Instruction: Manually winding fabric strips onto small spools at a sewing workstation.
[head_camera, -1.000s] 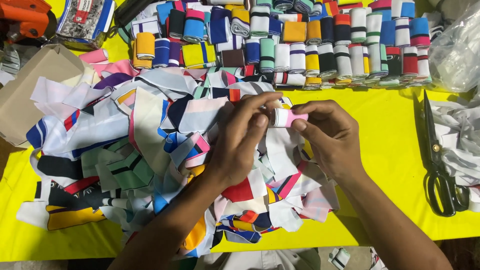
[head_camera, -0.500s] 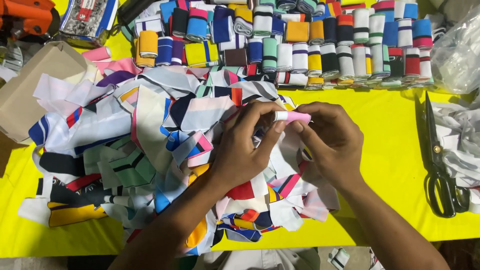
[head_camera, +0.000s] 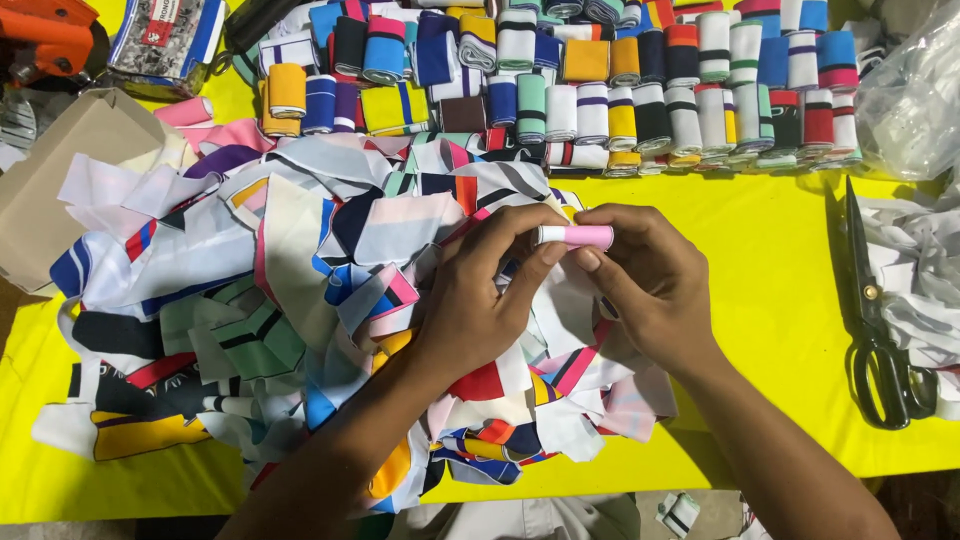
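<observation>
left hand: fingers pinched on pink fabric roll | right hand: pinching same roll's other end | above scrap pile

Left hand and right hand pinched a small pink-and-white rolled fabric strip above a heap of multicoloured fabric offcuts; yellow tablecloth; black-handled scissors lay right; rows of rolled striped bands far.
</observation>
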